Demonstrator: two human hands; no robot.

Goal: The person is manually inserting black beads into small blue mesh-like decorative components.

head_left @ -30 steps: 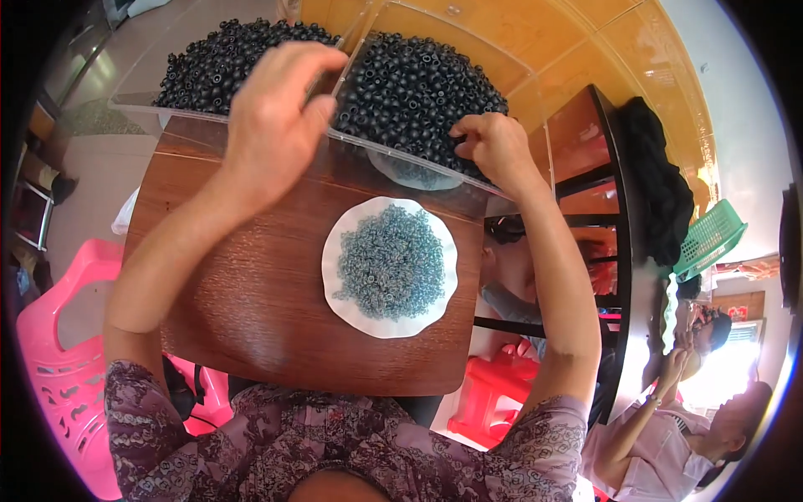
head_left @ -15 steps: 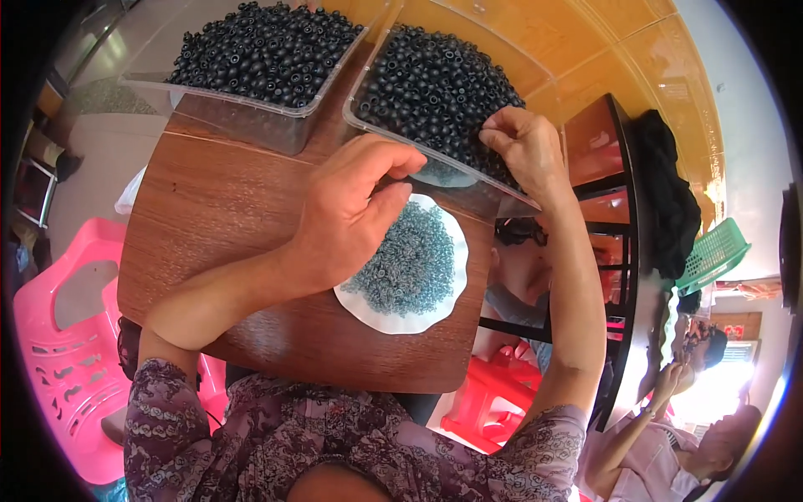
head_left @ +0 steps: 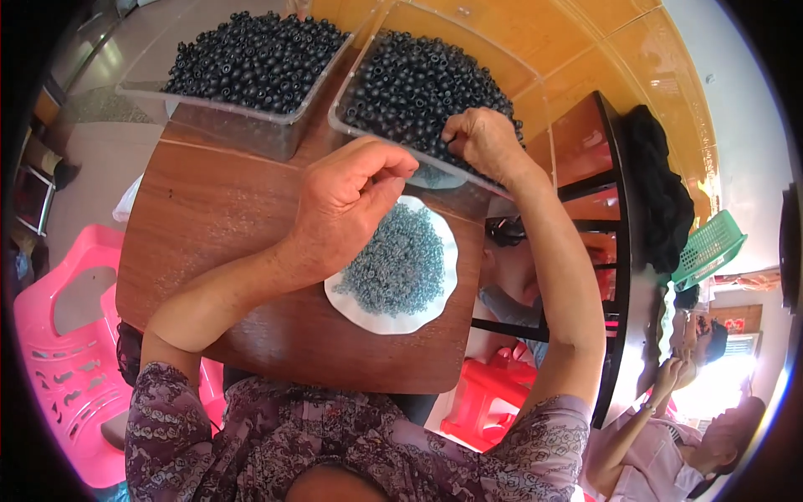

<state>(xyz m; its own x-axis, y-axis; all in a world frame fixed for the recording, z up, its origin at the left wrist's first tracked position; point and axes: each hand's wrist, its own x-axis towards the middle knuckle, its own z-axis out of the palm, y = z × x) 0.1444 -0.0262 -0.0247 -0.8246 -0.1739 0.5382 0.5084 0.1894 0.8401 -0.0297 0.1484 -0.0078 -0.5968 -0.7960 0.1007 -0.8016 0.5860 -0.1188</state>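
Note:
Two clear plastic tubs heaped with small round black pieces, each with a hole like a bead, stand at the far side of the table. My right hand (head_left: 487, 146) is inside the right-hand tub (head_left: 360, 132), at its near right part, fingertips pinched down against the black pieces (head_left: 427, 79). What it grips is too small to tell. My left hand (head_left: 345, 205) is held just short of that tub, fingers curled and thumb meeting the forefinger; their contents are hidden. Partly beneath it lies a white wavy-rimmed plate (head_left: 452, 272) of tiny bluish see-through pieces (head_left: 393, 263).
The second tub (head_left: 209, 109) sits at the far left on the brown wooden table (head_left: 226, 201). A pink plastic chair (head_left: 71, 268) stands left, a red stool (head_left: 485, 397) right. Beyond a black-framed rack (head_left: 615, 251) are a green basket (head_left: 709, 247) and another person (head_left: 661, 443).
My right hand has shifted left and slightly farther into the tub's pieces. My left hand stays curled in nearly the same place. The view has moved a little.

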